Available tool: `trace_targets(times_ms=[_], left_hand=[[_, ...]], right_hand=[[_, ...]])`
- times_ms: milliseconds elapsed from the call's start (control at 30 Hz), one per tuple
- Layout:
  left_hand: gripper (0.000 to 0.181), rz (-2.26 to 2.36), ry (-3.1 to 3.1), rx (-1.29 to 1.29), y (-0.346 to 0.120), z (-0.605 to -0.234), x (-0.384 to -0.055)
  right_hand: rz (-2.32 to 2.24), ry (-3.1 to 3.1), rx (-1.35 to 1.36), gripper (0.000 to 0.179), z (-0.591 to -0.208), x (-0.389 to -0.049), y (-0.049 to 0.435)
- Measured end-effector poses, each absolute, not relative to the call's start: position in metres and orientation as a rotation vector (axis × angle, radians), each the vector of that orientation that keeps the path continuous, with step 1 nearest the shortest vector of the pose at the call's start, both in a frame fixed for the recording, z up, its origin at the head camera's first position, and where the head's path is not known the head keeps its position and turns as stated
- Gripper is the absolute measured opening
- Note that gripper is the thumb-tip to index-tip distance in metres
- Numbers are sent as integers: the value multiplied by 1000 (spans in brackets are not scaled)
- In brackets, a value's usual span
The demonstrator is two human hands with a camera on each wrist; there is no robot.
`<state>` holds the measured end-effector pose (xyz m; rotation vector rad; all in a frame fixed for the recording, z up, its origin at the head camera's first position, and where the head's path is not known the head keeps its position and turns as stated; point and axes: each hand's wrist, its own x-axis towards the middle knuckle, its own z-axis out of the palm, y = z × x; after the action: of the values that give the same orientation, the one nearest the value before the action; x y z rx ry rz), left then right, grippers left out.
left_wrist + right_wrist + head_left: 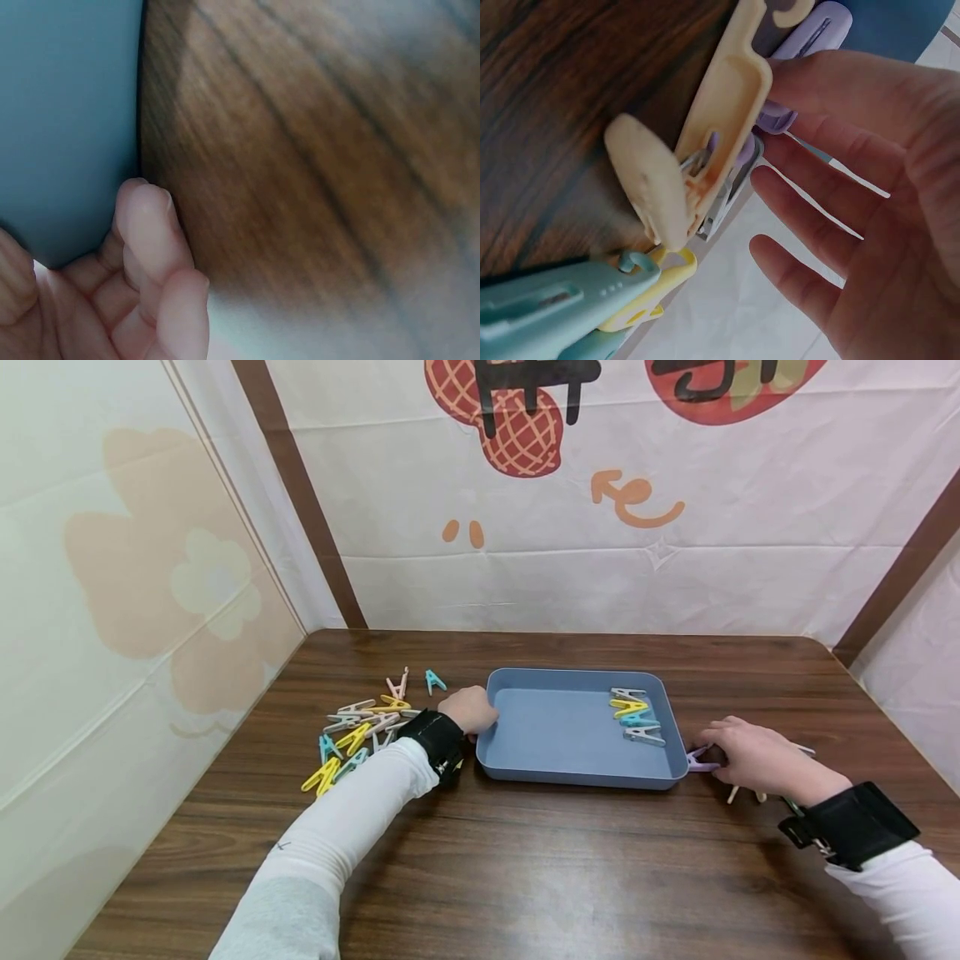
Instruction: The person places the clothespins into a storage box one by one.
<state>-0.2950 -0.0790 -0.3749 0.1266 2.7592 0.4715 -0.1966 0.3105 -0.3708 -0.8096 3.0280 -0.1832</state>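
A blue-grey tray (555, 727) lies on the table, several clothespins (632, 703) lined up along its right side. My left hand (468, 709) grips the tray's left end, its fingers (154, 232) curled at the tray's edge in the left wrist view. Just outside the tray's right wall, my right hand (761, 758) pinches a purple clothespin (702, 761) between thumb and forefinger; its other fingers are spread. Close to these fingers in the right wrist view are a beige clothespin (731, 90), a yellow clothespin (649, 296) and a teal clothespin (562, 304). My right hand partly hides this group from the head view.
A loose pile of pink, yellow, teal and grey clothespins (358, 737) spreads left of the tray, beside my left forearm. One teal clothespin (434, 682) lies apart behind it. The wooden table (555, 877) meets a printed cloth wall (570, 593) at the back.
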Motion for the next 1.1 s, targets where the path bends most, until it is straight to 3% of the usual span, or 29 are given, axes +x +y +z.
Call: trace_targets(times_ms=[533,1100], left_hand=[[26,473,2767,125,-78,-379,-301],[27,477,2770,125,-80,-384,-302]], right_hand=[[-210,3093,-785,27,-365,-194,316],[-206,3256,-686,26,-330,-196,319]])
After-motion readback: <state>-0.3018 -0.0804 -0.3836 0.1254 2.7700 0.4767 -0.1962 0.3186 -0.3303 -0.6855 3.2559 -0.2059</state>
